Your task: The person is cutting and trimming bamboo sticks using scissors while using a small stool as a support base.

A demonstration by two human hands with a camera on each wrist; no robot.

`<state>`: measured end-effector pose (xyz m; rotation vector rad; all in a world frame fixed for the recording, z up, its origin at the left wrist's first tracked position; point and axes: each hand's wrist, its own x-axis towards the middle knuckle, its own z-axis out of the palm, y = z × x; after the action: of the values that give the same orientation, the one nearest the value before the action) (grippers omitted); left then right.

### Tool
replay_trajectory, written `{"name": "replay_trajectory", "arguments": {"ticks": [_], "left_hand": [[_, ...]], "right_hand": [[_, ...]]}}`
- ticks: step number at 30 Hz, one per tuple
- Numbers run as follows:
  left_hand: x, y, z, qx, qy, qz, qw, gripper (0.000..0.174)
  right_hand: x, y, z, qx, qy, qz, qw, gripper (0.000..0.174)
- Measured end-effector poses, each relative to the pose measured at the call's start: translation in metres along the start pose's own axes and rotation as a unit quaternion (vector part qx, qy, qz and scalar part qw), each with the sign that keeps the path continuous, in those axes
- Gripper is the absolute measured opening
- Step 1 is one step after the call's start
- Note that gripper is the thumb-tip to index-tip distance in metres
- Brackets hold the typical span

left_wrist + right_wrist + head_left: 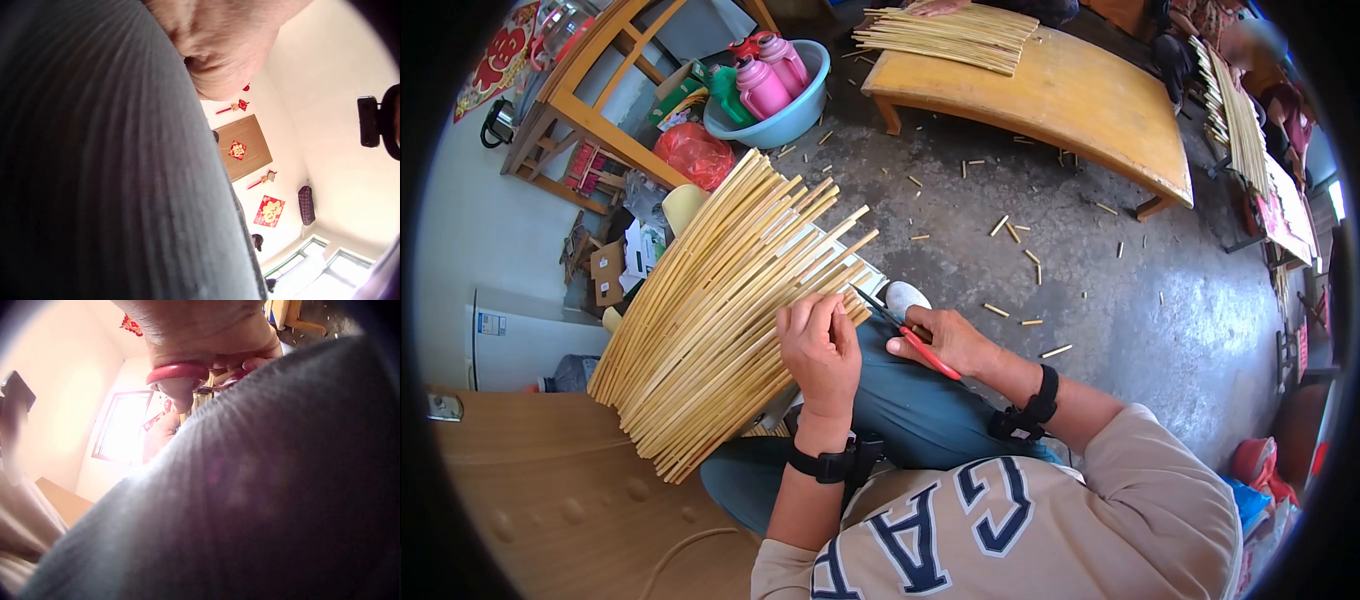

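Observation:
A mat of long pale sticks (700, 310), laid side by side, slopes across the person's lap at the left in the head view. My left hand (820, 350) is at its right edge, with curled fingers and the thumb drawn together by the stick ends; I cannot tell what is between them. My right hand (950, 340) grips scissors (918, 345) with red handles, their dark blades pointing up-left to the stick ends. In the right wrist view, a red handle loop (178, 372) of the scissors circles a digit. Trouser cloth (125, 162) fills much of the left wrist view.
Short cut stick pieces (997, 310) litter the concrete floor. A low wooden table (1090, 110) bears another stick mat (960, 35) at the back. A blue basin (815, 95) with pink and green flasks stands beyond the lap mat. Other people sit at the far right.

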<state>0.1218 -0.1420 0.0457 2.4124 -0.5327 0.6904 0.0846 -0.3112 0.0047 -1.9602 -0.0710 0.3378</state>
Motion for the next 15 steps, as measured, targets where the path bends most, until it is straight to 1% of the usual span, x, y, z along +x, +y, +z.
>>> {"name": "replay_trajectory", "arguments": {"ticks": [5,7,10,12,15], "left_hand": [[0.001,0.004,-0.002,0.030,0.011,-0.004,0.999,0.013],[0.002,0.005,-0.003,0.006,-0.003,-0.010,1.000,0.012],[0.002,0.005,-0.003,-0.003,-0.002,-0.005,1.000,0.013],[0.002,0.004,-0.004,-0.008,-0.005,0.000,1.000,0.013],[0.002,0.003,-0.004,-0.014,-0.011,0.005,1.000,0.014]], "right_hand": [[0.003,0.000,0.000,0.005,0.004,-0.009,1.000,0.048],[0.004,-0.001,0.000,0.004,0.004,-0.017,1.000,0.048],[0.004,-0.004,-0.001,-0.007,0.012,-0.026,1.000,0.049],[0.005,-0.009,-0.005,-0.037,-0.017,0.010,0.999,0.056],[0.004,-0.011,-0.003,-0.051,-0.010,0.020,0.998,0.058]]}}
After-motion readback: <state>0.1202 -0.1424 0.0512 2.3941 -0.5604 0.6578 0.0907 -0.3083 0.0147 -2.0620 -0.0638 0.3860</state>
